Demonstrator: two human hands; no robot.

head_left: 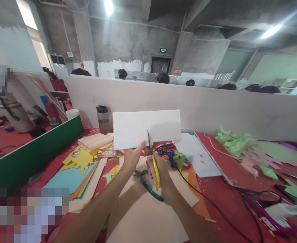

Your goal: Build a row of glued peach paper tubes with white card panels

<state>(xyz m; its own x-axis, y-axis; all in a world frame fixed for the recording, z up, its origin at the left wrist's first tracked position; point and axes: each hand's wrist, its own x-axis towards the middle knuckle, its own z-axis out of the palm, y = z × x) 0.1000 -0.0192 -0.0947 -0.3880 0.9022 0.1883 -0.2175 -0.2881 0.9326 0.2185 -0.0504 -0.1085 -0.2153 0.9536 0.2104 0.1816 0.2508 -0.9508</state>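
Both forearms reach out over tan card (148, 216) on the red table (221, 202). Left hand (131, 158) pinches the lower edge of a white sheet (143, 128), held upright above the clutter. Right hand (156, 168) grips yellow scissors (155, 168), blades biting into the sheet's bottom edge. Green scraps (234, 141) lie well to the right.

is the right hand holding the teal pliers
No, the right hand grips yellow-handled scissors cutting into the white paper, while the teal pliers lie on the table below.
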